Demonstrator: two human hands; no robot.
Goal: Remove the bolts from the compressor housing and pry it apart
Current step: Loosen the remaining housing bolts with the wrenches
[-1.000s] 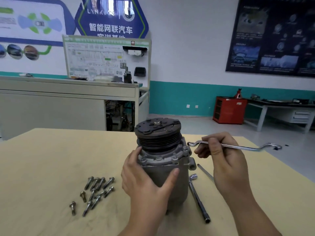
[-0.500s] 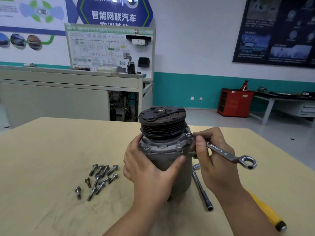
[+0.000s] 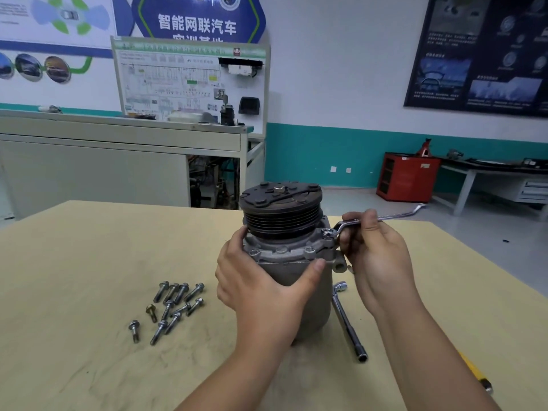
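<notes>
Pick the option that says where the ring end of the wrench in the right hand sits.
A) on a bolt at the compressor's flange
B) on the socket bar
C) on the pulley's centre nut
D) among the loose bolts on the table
A: the ring end of the wrench sits over a flange bolt on the compressor, with the right hand gripping the shaft and the left hand holding the body.

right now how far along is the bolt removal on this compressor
Done: about a dozen loose bolts lie on the table. In hand: the left hand grips the compressor while the right hand holds a ring wrench set on one of the flange bolts. Left: at least two others sit in place; housing not pried apart.
</notes>
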